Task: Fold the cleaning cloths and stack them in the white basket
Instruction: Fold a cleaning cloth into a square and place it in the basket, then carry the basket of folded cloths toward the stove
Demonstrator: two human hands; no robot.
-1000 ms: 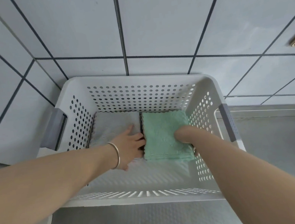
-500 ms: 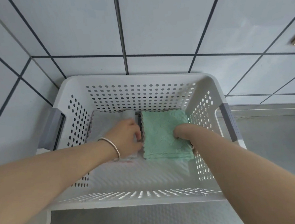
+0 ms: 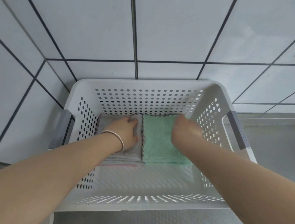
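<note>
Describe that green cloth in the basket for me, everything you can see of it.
The green cloth is a soft, fluffy mint square with a wavy stitched edge, folded flat. It lies on the floor of the white basket, near the back wall, edge to edge with the grey cloth stack on its left. More green layers show beneath its front edge. The right hand rests on its right side.

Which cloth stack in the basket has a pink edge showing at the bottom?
The grey stack, under the left hand; the green stack beside it shows none.
</note>
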